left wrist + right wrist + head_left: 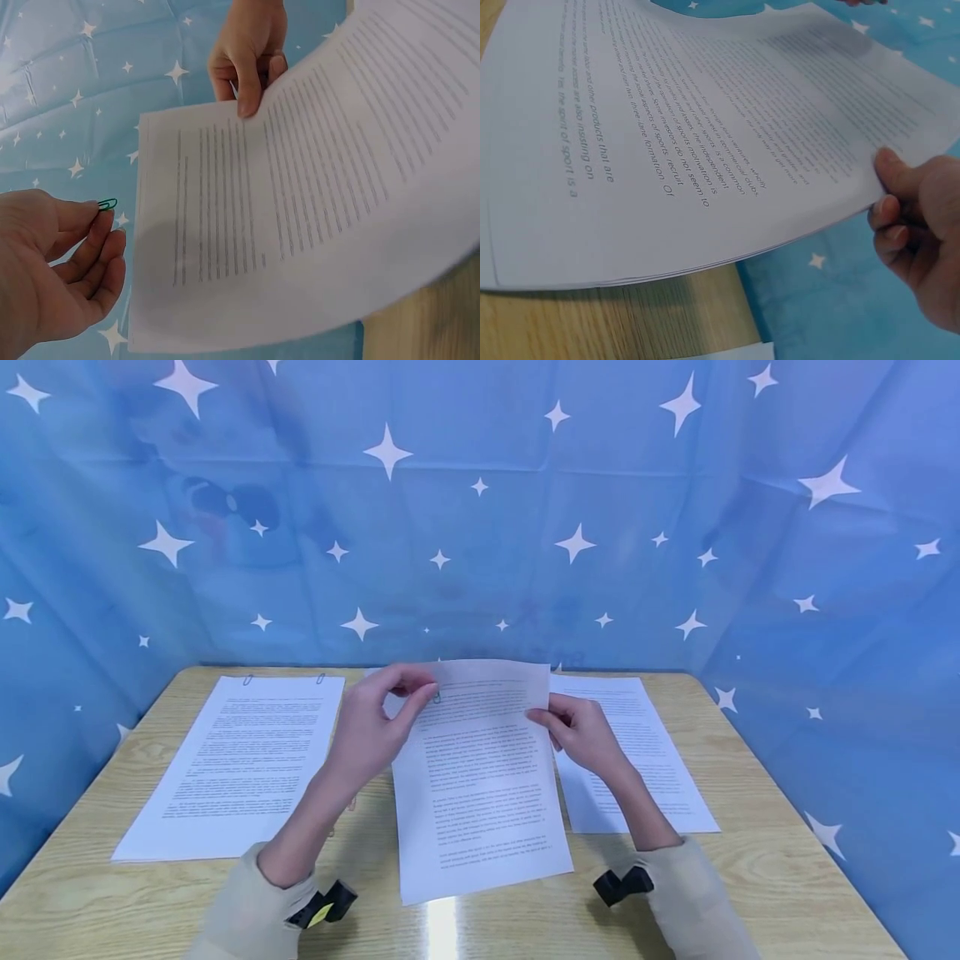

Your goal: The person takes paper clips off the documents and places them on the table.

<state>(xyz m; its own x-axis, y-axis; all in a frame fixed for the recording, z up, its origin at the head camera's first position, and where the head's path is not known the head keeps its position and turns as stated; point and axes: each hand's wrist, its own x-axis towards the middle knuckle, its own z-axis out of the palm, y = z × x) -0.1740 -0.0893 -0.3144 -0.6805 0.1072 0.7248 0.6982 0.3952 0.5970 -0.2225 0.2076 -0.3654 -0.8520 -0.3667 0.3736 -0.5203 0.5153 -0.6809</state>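
Printed sheets [480, 777] are held up over the middle of the table; several edges show in the right wrist view. My right hand [588, 735] pinches their right edge, thumb on the front, also seen in the right wrist view [922, 225]. Between thumb and forefinger of my left hand [375, 727] is a small green paper clip [108, 204]. In the left wrist view that hand [60, 262] is beside the sheets' top edge, apart from it, and the clip touches no paper there.
At the left of the wooden table [780, 877] lies a printed stack [240, 760] with two clips on its top edge. Another printed sheet [637, 760] lies at the right, partly behind the held ones. Orange-toned clips [352, 802] show by my left wrist. A blue starry cloth hangs behind.
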